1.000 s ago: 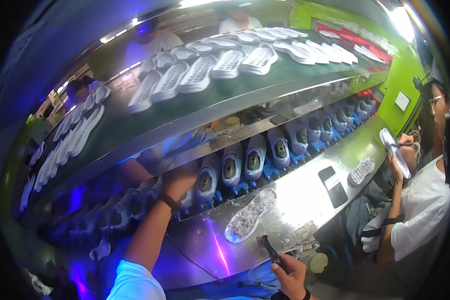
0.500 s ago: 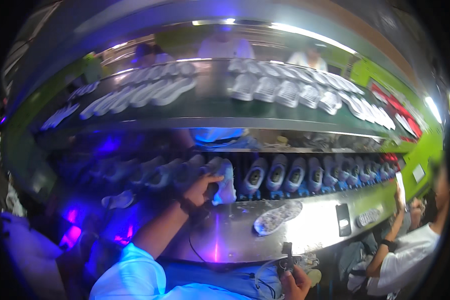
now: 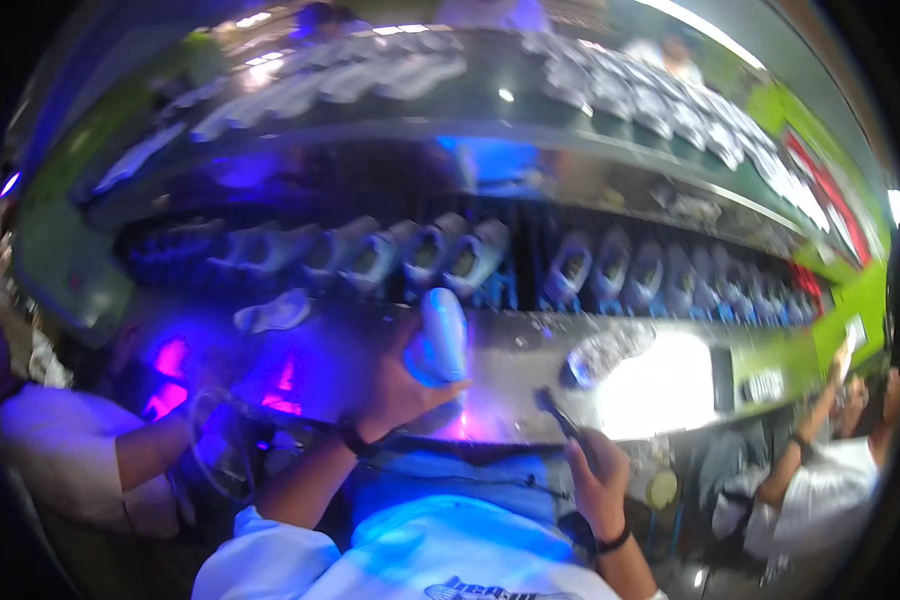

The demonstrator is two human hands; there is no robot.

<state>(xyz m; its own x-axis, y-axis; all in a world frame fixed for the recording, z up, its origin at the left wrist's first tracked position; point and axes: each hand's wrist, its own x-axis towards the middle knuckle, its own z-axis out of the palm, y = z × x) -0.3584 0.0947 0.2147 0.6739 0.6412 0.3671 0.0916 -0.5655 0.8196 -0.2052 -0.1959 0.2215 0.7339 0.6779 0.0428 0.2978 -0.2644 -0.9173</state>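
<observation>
My left hand (image 3: pixel 402 388) grips a white shoe on its last (image 3: pixel 439 336), lifted off the row and held just above the shiny metal bench (image 3: pixel 510 365). My right hand (image 3: pixel 598 470) holds a dark brush (image 3: pixel 556 412) that points up and to the left, near the bench's front edge. A clear shoe sole (image 3: pixel 606 352) lies on the bench to the right of the brush. Behind it runs a row of white shoes on blue stands (image 3: pixel 610 268).
An upper belt carries several white soles (image 3: pixel 670 100). One loose sole (image 3: pixel 273 312) lies at the left of the bench. One co-worker in white sits at my left (image 3: pixel 80 455) and another at my right (image 3: pixel 820 480). Purple light glows at the left.
My left hand has pulled a white shoe out of the row and brought it toward me. The view has swung to the right. My right hand still holds the brush.
</observation>
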